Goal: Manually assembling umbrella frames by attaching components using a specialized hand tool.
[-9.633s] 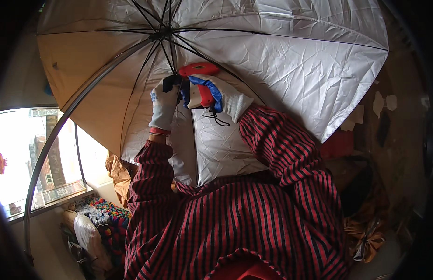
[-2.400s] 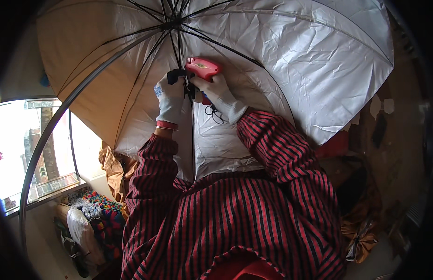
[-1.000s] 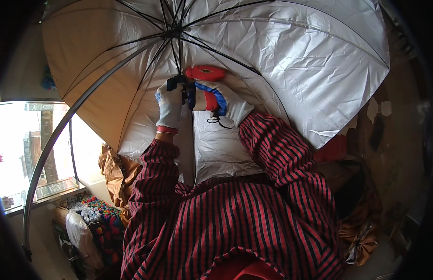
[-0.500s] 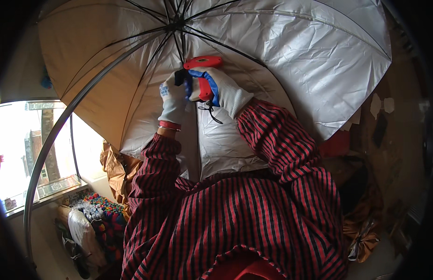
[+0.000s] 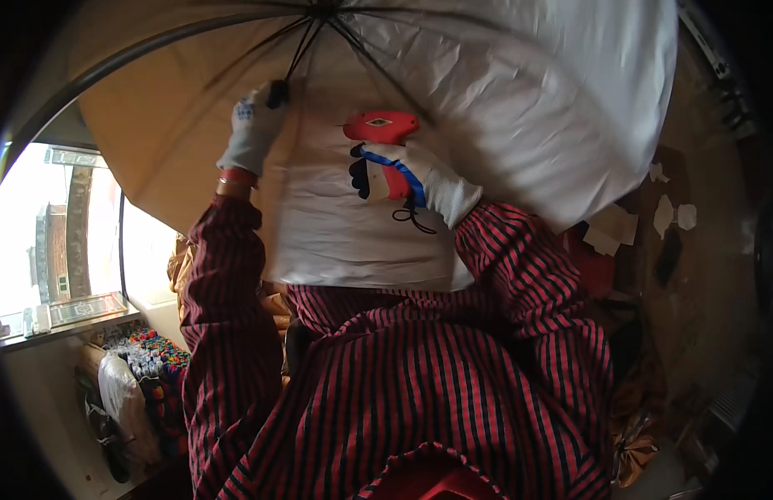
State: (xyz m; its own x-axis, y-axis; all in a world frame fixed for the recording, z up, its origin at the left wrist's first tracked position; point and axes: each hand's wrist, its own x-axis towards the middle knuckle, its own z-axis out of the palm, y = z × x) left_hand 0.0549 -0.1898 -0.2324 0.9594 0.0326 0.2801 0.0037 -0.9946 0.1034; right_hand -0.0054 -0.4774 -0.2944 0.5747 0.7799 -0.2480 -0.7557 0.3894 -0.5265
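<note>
A large open umbrella spreads before me with the silvery inside of its canopy facing me. Thin black ribs fan out from its hub. My left hand, in a white glove with dark fingertips, is closed around one umbrella rib. To its right, my right hand, gloved in white and blue, grips the handle of a red tagging gun. The gun's thin tip points left, and a black cord loop dangles below that hand.
The umbrella's curved black shaft sweeps down the left side. At left is a bright window with a sill. Below it stand bundled colourful items and a plastic-wrapped bundle. Paper scraps lie at right.
My left hand has moved up and left, away from the right hand, onto a rib. The umbrella has shifted and turned with it. The tagging gun has moved slightly right and down.
</note>
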